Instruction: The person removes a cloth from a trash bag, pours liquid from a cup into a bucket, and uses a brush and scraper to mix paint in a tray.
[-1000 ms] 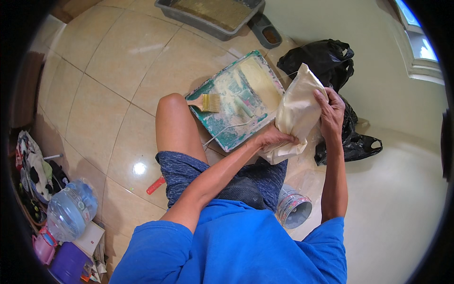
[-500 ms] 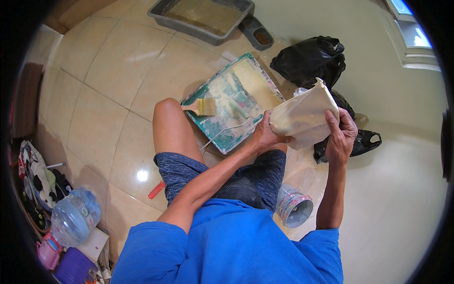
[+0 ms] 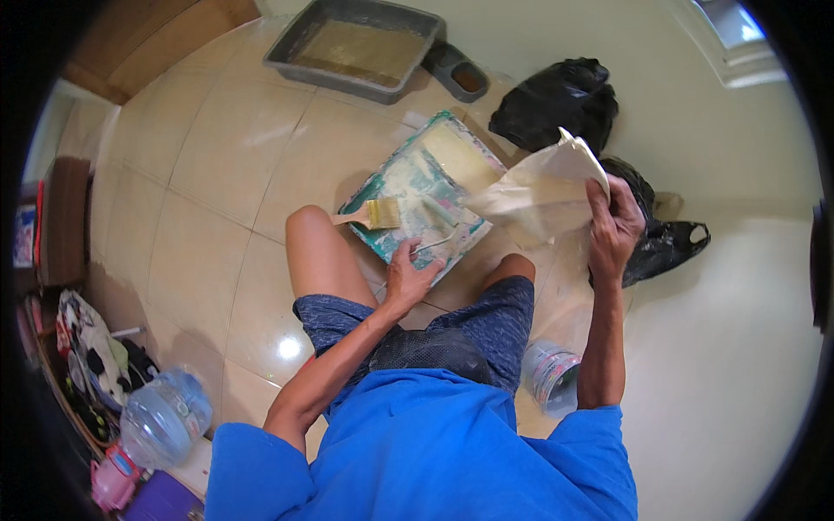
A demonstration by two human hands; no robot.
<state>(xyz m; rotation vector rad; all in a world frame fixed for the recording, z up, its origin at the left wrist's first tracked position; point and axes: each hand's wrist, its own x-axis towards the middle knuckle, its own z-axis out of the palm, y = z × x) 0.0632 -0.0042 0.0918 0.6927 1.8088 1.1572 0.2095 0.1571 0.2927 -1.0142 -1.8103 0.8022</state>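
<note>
Frame centre: the paint tray (image 3: 480, 233) lies on the floor just beyond my knees, its long axis slanting from lower left to upper right. In it, a small roller (image 3: 441, 211) with its sleeve slanting from upper left to lower right; the wire rod (image 3: 436, 242) bends at the sleeve's right end and runs back down and left.

Key relation: the rod's line leads straight to my left hand (image 3: 413, 276), over the tray's near edge. Sleeve is up and right of these fingers. Left is clearly the nearer hand. Fingers part-curled and spread at the rod; cannot tell whether they close on it.

Right hand (image 3: 618, 221), right of centre: thumb and fingers pinched on the right edge of a cream pouch (image 3: 549, 187). Pouch extends leftward from the grip, long axis sloping down to the left; its blurred left end overlaps the tray's right side. Contact there undetermined.

Also noted: flat brush (image 3: 382, 214) across the tray's left edge, bristles rightward, clear of my left fingers.
</note>
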